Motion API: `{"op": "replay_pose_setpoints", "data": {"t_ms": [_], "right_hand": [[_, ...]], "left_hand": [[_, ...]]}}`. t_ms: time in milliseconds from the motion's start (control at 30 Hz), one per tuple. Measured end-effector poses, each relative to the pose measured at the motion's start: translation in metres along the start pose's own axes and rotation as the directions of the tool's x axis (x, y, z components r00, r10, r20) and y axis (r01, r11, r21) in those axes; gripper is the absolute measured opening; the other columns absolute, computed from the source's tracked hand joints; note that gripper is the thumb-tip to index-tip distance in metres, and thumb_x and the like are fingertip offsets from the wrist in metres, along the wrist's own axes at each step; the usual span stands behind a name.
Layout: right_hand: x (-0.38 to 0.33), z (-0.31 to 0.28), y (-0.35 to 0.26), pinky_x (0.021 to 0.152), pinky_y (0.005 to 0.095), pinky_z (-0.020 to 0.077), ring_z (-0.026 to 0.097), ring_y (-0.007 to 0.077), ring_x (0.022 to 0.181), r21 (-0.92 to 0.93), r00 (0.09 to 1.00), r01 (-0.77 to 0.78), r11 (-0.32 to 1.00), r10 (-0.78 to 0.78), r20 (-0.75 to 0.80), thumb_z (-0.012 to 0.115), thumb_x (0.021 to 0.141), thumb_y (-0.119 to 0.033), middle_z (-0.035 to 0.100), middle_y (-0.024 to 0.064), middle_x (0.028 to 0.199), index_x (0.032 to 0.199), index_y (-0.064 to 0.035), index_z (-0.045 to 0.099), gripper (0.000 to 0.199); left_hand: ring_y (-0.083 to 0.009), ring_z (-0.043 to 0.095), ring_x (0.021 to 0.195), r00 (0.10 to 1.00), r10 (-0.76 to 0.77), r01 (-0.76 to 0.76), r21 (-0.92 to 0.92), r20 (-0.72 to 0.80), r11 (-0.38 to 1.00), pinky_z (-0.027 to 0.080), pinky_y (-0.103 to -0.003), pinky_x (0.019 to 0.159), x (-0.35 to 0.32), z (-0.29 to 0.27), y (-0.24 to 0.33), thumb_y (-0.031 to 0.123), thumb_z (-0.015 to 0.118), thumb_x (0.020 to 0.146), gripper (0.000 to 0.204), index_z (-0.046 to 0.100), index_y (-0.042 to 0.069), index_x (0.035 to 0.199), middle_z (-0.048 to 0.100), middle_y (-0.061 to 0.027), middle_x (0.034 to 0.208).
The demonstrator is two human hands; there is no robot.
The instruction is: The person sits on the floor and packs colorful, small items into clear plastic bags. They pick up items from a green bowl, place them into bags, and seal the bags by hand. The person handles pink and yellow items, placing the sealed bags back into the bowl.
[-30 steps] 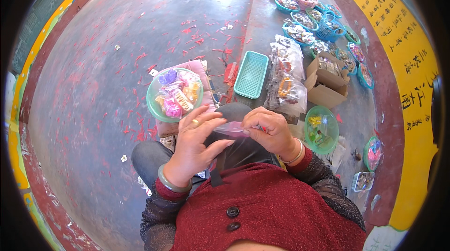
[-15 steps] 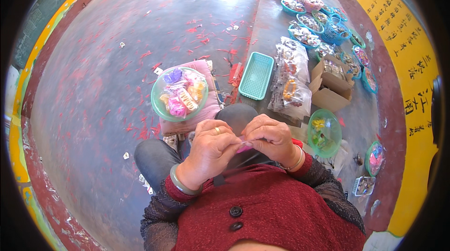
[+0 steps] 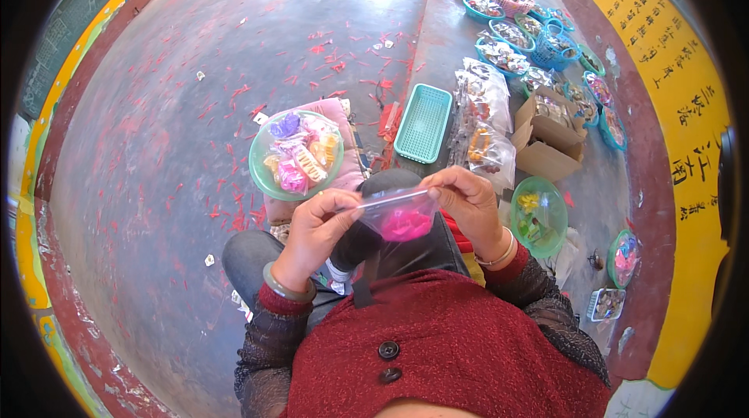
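Between my two hands hangs a small clear zip bag [image 3: 382, 215] with a bright pink item inside, whose exact kind I cannot make out. My left hand [image 3: 318, 232] pinches one end of the bag's top edge. The opposite end is pinched by my right hand [image 3: 468, 206]. Stretched across above my lap, the top edge runs almost straight. Beyond my left hand, a round pale green basin [image 3: 257, 162] rests on a pink cushion [image 3: 351, 171] and holds several filled bags in purple, pink, white and orange.
A turquoise rectangular basket [image 3: 422, 123] lies ahead, beside piled clear bags [image 3: 484, 145]. To the right stand an open cardboard box [image 3: 546, 161] and a green bowl [image 3: 538, 246] of yellow and green pieces. Several filled baskets [image 3: 505, 58] stretch away. Red scraps litter the floor.
My hands have moved apart from close together, drawing the bag's top edge out between them. The bag with its pink contents now shows in full.
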State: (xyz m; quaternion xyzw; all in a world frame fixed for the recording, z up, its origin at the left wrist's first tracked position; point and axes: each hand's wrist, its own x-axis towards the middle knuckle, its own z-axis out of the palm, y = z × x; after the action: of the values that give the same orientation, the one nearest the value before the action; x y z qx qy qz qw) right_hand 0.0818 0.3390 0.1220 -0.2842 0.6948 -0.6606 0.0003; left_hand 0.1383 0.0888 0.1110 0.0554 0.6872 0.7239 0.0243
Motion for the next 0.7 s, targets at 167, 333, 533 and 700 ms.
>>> {"op": "replay_pose_setpoints", "data": {"t_ms": [167, 333, 533, 700], "right_hand": [[0.006, -0.005, 0.008, 0.055, 0.0173, 0.0387, 0.047, 0.0021, 0.063, 0.114, 0.997, -0.059, 0.992, 0.064, -0.039, 0.055, 0.095, -0.008, 0.052, -0.0030, 0.073, 0.097, -0.0047, 0.054, 0.004], [0.007, -0.011, 0.018, 0.060, 0.0196, 0.0440, 0.051, 0.0037, 0.070, 0.047, 0.999, -0.039, 0.998, 0.040, -0.036, 0.053, 0.095, -0.008, 0.051, -0.0013, 0.077, 0.098, -0.0047, 0.053, 0.004], [-0.005, -0.019, 0.028, 0.069, 0.0219, 0.0462, 0.057, 0.0076, 0.080, 0.047, 0.999, 0.031, 0.998, -0.030, -0.018, 0.056, 0.093, -0.005, 0.062, 0.0050, 0.095, 0.098, -0.0024, 0.051, 0.007], [-0.019, -0.030, 0.025, 0.078, 0.0248, 0.0478, 0.058, 0.0129, 0.099, 0.140, 0.994, -0.011, 0.990, -0.005, 0.111, 0.065, 0.084, -0.002, 0.061, 0.0121, 0.119, 0.113, -0.0002, 0.052, 0.033]], "left_hand": [[-0.0097, 0.058, 0.086, 0.997, 0.015, 0.022, -0.466, 0.076, 0.884, 0.048, -0.019, 0.064, 0.019, 0.008, -0.021, -0.002, 0.062, 0.083, 0.047, 0.048, 0.004, 0.127, 0.056, -0.0105, 0.121], [-0.0076, 0.057, 0.086, 0.988, -0.047, 0.088, -0.283, 0.149, 0.955, 0.047, -0.019, 0.066, 0.043, 0.026, -0.025, 0.002, 0.067, 0.082, 0.057, 0.044, 0.003, 0.134, 0.060, -0.0040, 0.112], [-0.0117, 0.060, 0.089, 0.985, -0.013, 0.044, -0.181, 0.171, 0.982, 0.049, -0.025, 0.078, 0.050, 0.034, -0.058, 0.007, 0.059, 0.090, 0.021, 0.065, -0.002, 0.109, 0.064, -0.0059, 0.104], [-0.0232, 0.059, 0.108, 0.977, 0.195, -0.183, -0.131, 0.088, 0.974, 0.045, -0.033, 0.095, 0.036, 0.041, -0.072, 0.004, 0.059, 0.087, 0.022, 0.065, -0.003, 0.107, 0.064, -0.0151, 0.113]]}}
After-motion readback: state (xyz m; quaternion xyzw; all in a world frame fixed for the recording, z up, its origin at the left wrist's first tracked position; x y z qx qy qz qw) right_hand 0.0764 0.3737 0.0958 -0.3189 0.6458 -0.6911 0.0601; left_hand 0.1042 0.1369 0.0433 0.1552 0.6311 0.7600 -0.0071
